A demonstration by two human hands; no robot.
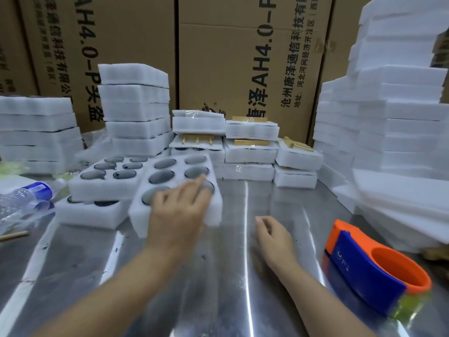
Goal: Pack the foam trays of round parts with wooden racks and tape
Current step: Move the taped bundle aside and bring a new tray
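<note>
As my left hand [181, 210] lies with straight fingers on a foam tray [139, 215] on the steel tabletop [218, 276], dark round parts [165, 163] fill its six pockets, one partly under my fingers. My right hand [272, 237] is near it, loosely curled and holding nothing. Just left, a second tray [97, 188] of six parts sits stacked on another tray [92, 215]. Behind, taped bundles [250, 154] of trays carry wooden racks [251, 142] on top. An orange-and-blue tape dispenser [371, 271] lies at right, near tall foam stacks [401, 113]. A plastic bottle [21, 198] lies far left. Cardboard boxes [238, 57] stand behind.
</note>
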